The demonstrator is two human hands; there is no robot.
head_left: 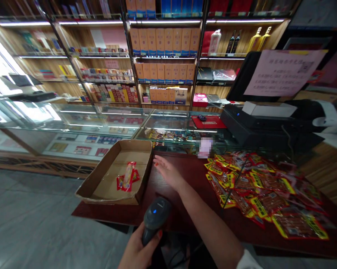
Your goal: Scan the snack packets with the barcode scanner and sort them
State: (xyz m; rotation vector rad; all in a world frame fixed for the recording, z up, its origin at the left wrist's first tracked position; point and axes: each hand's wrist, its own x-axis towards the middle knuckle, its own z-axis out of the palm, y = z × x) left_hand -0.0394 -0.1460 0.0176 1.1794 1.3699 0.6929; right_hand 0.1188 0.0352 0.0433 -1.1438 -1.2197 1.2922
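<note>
My left hand [140, 246] is wrapped around the handle of a dark grey barcode scanner [157, 211], which shows a small blue light. My right hand [168, 172] reaches across the counter with fingers stretched out and nothing visible in them. Its fingertips are close to the right wall of a shallow cardboard box [106, 164]. A few red snack packets [128, 177] lie inside that box, partly overlapping. Off to the right of my right forearm spreads a heap of clear, red-and-yellow packets [269, 198] holding brown sticks.
The dark red wooden counter [182, 213] carries box and packets. Behind it run glass display cases [106, 119]. A black monitor with a paper notice [283, 73] stands at the back right. A mouse [202, 118] rests on a red mat [209, 122]. Stocked shelves line the wall.
</note>
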